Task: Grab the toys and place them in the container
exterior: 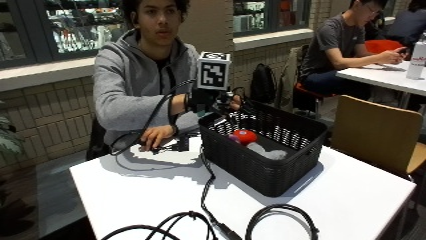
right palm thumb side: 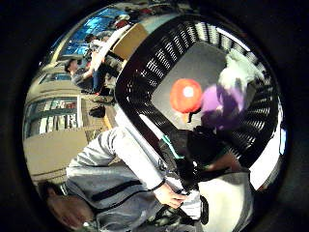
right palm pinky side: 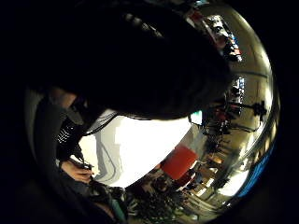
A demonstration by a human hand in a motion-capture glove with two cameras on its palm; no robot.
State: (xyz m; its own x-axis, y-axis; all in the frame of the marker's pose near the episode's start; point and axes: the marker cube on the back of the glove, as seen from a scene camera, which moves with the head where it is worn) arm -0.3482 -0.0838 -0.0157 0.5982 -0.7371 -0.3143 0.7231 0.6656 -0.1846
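A black slatted basket [exterior: 266, 182] stands on the white table [exterior: 133, 190]. Inside it lie a red ball toy [exterior: 245, 136], a purple toy [exterior: 232, 138] beside it and a pale grey soft toy [exterior: 269, 151]. My gloved right hand [exterior: 214, 103] hovers over the basket's back left corner, fingers relaxed and holding nothing. The thumb side palm view looks down into the basket [right palm thumb side: 145, 67] at the red ball [right palm thumb side: 186, 95], the purple toy [right palm thumb side: 219, 104] and the pale toy [right palm thumb side: 239, 67]. The person's bare left hand [exterior: 156, 136] rests on the table behind the basket.
Black cables [exterior: 200, 220] loop over the table's front part and run up to the glove. A wooden chair [exterior: 379, 135] stands right of the table. Behind it is another table [exterior: 386, 75] with a seated person. A brick wall lies behind.
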